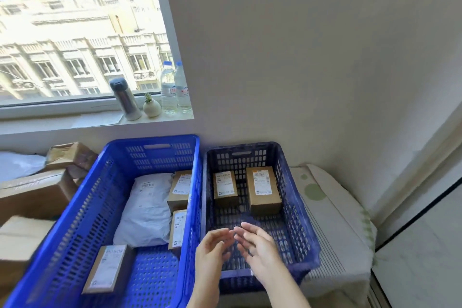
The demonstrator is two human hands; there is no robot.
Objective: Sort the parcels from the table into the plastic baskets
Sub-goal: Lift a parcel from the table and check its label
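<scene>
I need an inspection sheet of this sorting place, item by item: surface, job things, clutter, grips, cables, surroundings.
Surface: mostly hidden; striped cloth shows beside the dark blue basket.
Job's things: bright blue basket holds a white bag and three brown boxes; dark blue basket holds two brown boxes; cardboard parcels lie at left.
Clutter: flask, small vase, two water bottles on the windowsill.
Grips: left hand and right hand open, empty, above the dark blue basket.
Cables: nothing seen.
Surroundings: window, plain wall.
</scene>
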